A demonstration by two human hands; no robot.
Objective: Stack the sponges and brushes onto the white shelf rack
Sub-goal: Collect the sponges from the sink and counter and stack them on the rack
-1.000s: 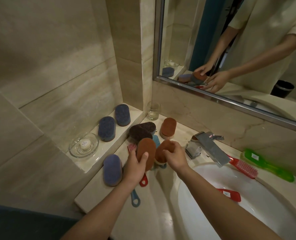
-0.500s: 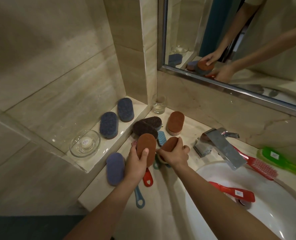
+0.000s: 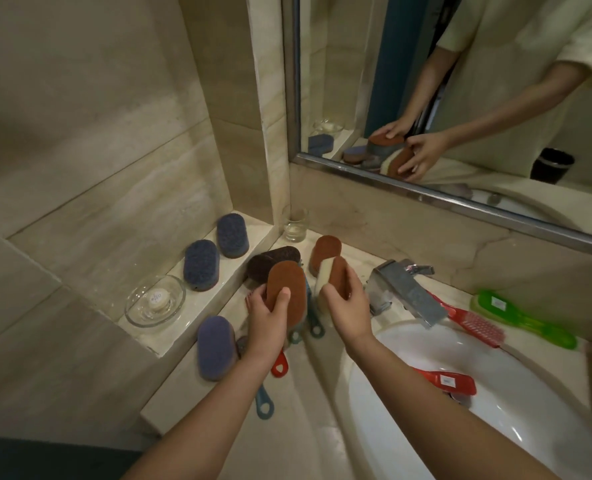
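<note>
Sponges fill both your hands above a stone bathroom counter (image 3: pixel 305 438). Your left hand (image 3: pixel 266 318) grips a brown sponge (image 3: pixel 287 289) lying flat with its rough face up, thumb pressed on top and fingers curled round its left edge. Your right hand (image 3: pixel 348 306) pinches a second sponge (image 3: pixel 330 275) tipped onto its long edge, so the cream foam side shows on the left and the brown face turns toward your palm. You hold the two just beside each other, probably to lay one on the other and carry them as a pair.

Beneath your hands, brush handles poke toward you: a red handle (image 3: pixel 279 365) and a teal handle (image 3: pixel 264 403). Behind your hands, a dark sponge (image 3: pixel 270 263) and a third brown sponge (image 3: pixel 325 247) rest on the counter. A purple sponge (image 3: pixel 216 346) lies to the left of your left wrist.

Two blue sponges (image 3: pixel 201 265) sit side by side on a raised ledge (image 3: pixel 256 228) along the left wall, next to a glass dish (image 3: pixel 155 301) holding a small soap. Right of the tap (image 3: pixel 408 291) lie a red brush (image 3: pixel 471 320) and a green brush (image 3: pixel 523 318); another red brush (image 3: pixel 446 381) sits inside the basin (image 3: pixel 512 438).

No white rack appears in view, so you cannot tell from here where the stack goes. Most items look yet to be gathered.
</note>
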